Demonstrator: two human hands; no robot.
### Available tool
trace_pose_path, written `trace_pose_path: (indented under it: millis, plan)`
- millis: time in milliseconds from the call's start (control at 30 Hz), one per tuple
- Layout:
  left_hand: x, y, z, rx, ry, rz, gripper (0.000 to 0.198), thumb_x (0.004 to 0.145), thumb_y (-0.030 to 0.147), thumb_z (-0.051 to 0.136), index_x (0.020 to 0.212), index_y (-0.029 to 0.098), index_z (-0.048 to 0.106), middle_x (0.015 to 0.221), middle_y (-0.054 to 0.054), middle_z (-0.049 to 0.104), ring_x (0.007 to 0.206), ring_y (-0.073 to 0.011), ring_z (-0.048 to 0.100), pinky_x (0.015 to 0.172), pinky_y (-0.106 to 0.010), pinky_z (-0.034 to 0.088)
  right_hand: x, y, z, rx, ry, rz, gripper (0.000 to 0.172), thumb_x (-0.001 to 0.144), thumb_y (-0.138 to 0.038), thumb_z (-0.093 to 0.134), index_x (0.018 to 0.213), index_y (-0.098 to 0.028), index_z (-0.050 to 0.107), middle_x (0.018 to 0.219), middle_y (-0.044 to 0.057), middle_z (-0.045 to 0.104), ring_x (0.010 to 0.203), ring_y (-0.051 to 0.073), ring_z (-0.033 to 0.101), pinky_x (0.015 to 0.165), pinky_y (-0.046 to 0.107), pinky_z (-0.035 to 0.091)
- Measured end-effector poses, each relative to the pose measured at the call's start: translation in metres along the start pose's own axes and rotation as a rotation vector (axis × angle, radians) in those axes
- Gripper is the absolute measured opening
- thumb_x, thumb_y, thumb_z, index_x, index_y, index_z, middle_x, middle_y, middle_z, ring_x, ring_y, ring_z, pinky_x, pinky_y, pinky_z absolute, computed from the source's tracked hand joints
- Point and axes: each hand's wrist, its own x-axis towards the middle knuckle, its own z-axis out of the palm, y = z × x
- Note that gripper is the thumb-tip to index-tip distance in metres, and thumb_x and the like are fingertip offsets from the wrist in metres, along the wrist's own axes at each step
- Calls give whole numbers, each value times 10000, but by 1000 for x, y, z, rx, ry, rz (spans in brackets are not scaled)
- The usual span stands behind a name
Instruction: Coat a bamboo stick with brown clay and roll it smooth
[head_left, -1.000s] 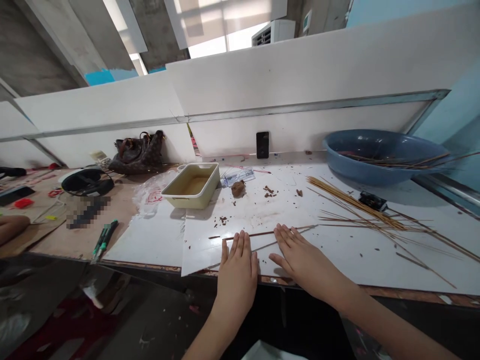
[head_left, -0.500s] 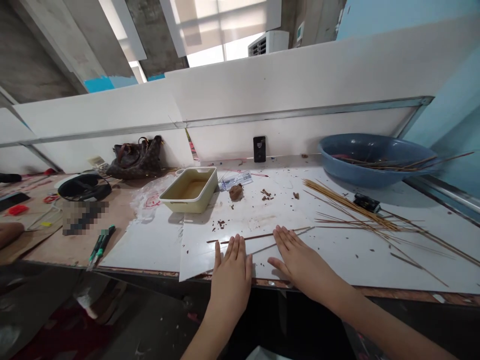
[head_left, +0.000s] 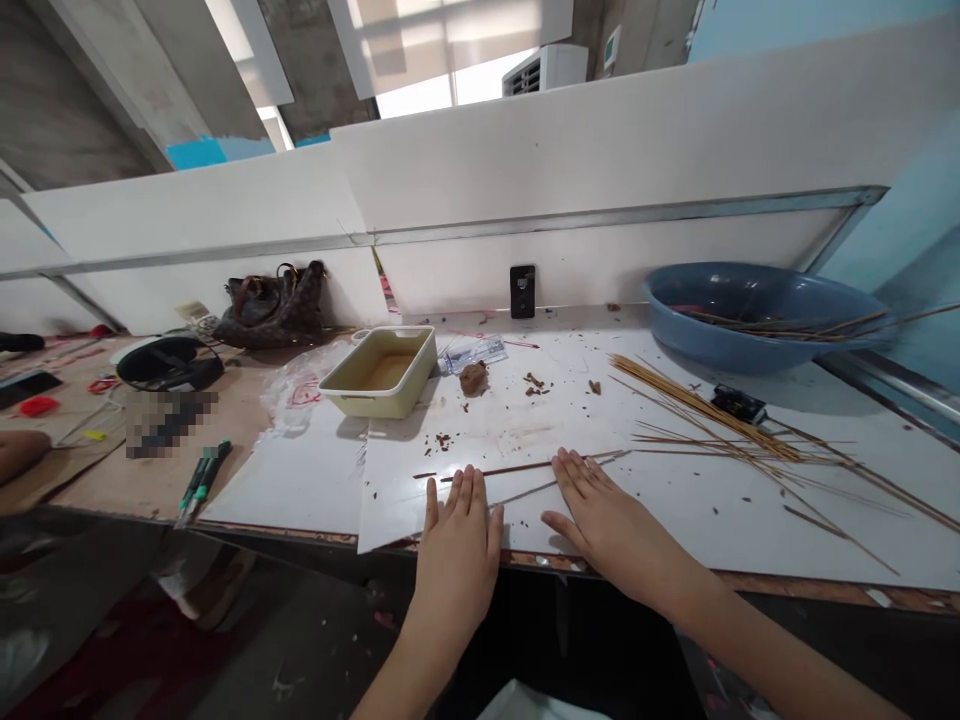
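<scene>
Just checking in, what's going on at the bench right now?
A person rests their left hand and right hand flat on a white board, holding nothing. A thin brown stick lies just beyond the fingertips. Loose wooden sticks lie to the right, below a blue basin, and a brown lump sits nearby. Another person's hand shows far left.

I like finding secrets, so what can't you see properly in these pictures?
All in the head view:
Blurred patch: pixelated, so what lies there can't be told.
Hand at the left edge: cut off by the picture's edge.
Brown stick: partly hidden under the left hand.
Black box: too small to tell what it is.
</scene>
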Motion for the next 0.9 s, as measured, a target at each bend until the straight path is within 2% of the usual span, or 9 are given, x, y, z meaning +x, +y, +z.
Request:
trace_pose_path:
  millis: [167,233,467,533,633,733,800,900]
  plan:
    - [37,1,-7,3,-31,-64,579,1137,332,300,1599,44,498,1650,-181,490,1588,-302,426,1359,-608,196,37,8,-21,23,-107,-9,768,1135,-592,268,1688,-67,356,1697,249,393,1614,352,343,1322,578,305]
    - [43,1,-7,5,-25,-67,578,1135,323,299,1596,38,500,1648,-187,495,1583,-308,433,1359,-610,190,44,10,-26,31,-130,-4,765,1134,-590,269,1687,-69,361,1696,245,398,1614,347,342,1327,577,292]
    - [1,1,5,33,38,-36,576,1137,311,266,1641,113,461,1678,-143,465,1590,-297,423,1351,-611,221,4,7,-15,27,-48,-34,816,1127,-610,277,1687,-19,326,1715,269,339,1609,371,352,1306,582,351]
    - [5,1,3,32,24,-49,582,1136,315,260,1638,104,464,1675,-151,467,1590,-302,423,1351,-620,211,7,9,-18,39,-58,-51,793,1127,-605,287,1689,-49,344,1710,258,363,1606,371,357,1302,593,354]
    - [28,0,-3,15,-7,-82,587,1132,324,278,1616,66,487,1654,-176,491,1591,-309,419,1355,-616,193,29,13,-28,56,-111,-45,762,1132,-601,259,1672,-83,407,1699,235,403,1611,357,348,1315,591,322]
    - [45,-1,-8,-3,-11,-85,583,1130,323,294,1602,52,502,1636,-195,514,1583,-311,434,1360,-609,170,43,13,-33,28,-163,30,880,1111,-676,210,1654,-11,402,1707,260,367,1623,353,316,1336,557,282]
    - [40,-1,-7,-1,-8,-79,581,1131,325,292,1605,60,500,1642,-190,509,1591,-303,421,1361,-602,163,38,10,-29,17,-158,50,963,1084,-738,210,1660,20,364,1718,271,327,1630,351,298,1344,540,267]
    - [17,-1,-2,26,-5,-66,585,1131,318,277,1631,78,464,1676,-168,463,1612,-297,382,1358,-613,164,14,3,-19,24,-87,49,1000,1062,-777,233,1684,2,314,1733,261,294,1634,352,292,1348,540,263]
